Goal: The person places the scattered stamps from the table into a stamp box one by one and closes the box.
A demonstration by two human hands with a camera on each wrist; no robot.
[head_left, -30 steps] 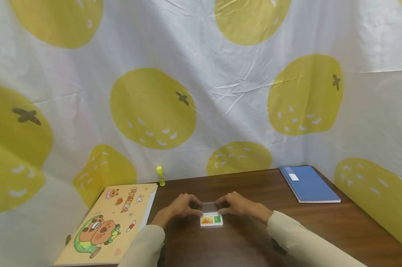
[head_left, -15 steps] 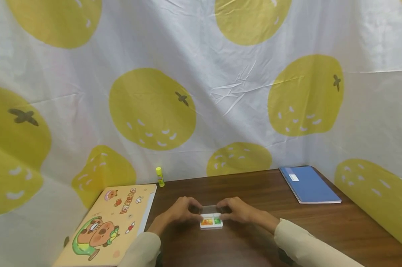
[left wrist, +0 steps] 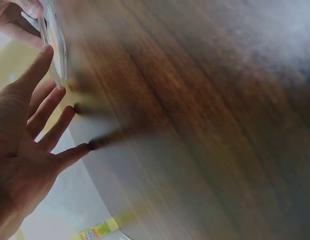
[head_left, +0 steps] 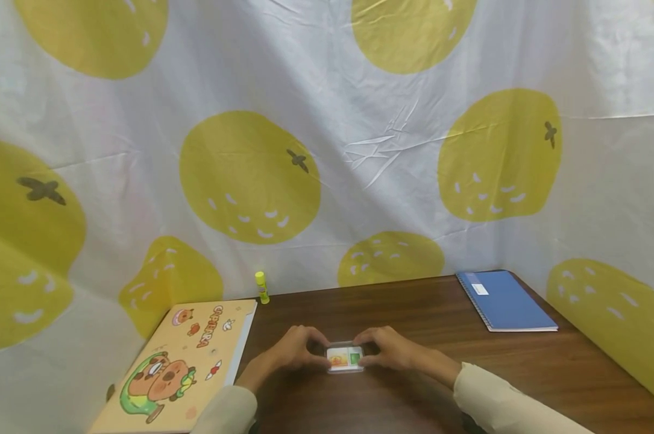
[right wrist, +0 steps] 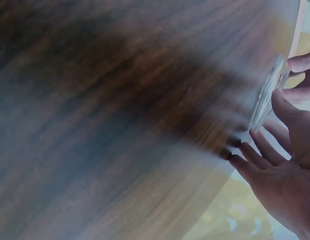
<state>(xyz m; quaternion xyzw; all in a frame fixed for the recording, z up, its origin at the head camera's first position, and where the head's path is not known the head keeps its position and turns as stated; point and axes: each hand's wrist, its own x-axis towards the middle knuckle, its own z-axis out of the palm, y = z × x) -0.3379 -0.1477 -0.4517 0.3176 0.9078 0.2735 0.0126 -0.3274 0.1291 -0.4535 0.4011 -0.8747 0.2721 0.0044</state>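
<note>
In the head view a small clear plastic case lies on the table, with a white card bearing orange and green pictures inside. A clear lid now lies over it. My left hand pinches the lid at its left side between thumb and forefinger; my right hand pinches the right side likewise. Both wrist views show the case edge-on: the left wrist view has the case by the left thumb, its other fingers spread. In the right wrist view, the case meets the right thumb and fingertips.
A capybara-print folder lies on the left of the brown wooden table. Behind it stands a yellow glue stick. A blue spiral notebook rests at the back right. A lemon-print cloth hangs behind the table.
Both hands have brought the clear lid down and toward me, from standing raised behind the card to lying over the case. Folder, glue stick and notebook have stayed put.
</note>
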